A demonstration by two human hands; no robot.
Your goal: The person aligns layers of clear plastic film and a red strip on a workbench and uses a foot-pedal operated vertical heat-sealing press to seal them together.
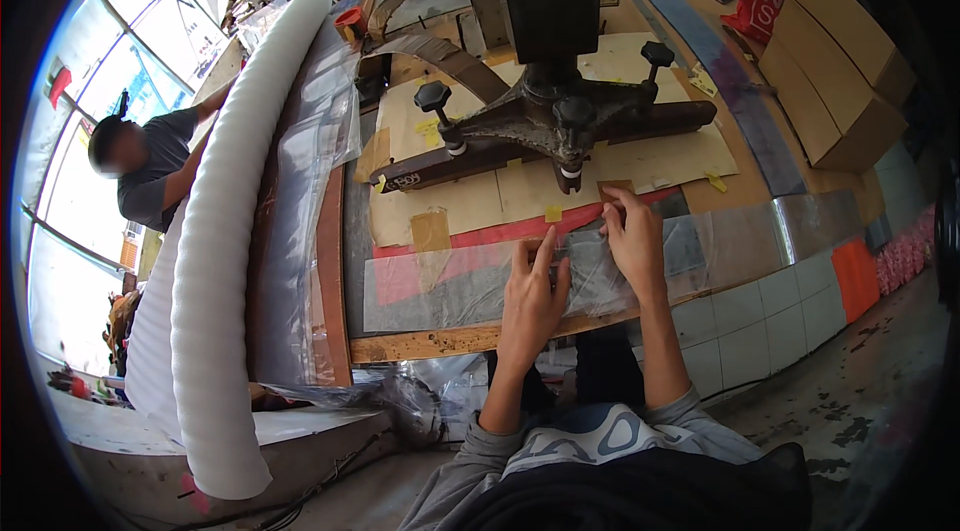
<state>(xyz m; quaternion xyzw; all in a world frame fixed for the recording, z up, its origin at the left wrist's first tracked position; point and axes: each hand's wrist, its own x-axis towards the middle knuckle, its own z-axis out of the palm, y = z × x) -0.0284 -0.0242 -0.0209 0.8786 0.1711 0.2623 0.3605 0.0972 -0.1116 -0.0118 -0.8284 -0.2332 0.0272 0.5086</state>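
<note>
My left hand (534, 303) is over the near part of the work surface, its fingers stretched out and apart over a clear plastic sheet (470, 293). To its right and slightly farther off, my right hand (636, 243) is open, with bent fingers close to a small brown tape piece (617, 186). Red material (490, 236) runs along the front of a pale board (480, 201). Yellow tape (553, 215) lies just beyond my left fingertips, and a brown tape strip (431, 236) lies farther left. Whether either hand presses on the sheet is hard to tell.
A dark metal press frame (560, 121) with black knobs stands over the board. On the left is a long white foam roll (225, 231), with another person (160, 166) beyond it. A cardboard box (825, 71) sits at the far right. The wooden edge (430, 344) runs nearest me.
</note>
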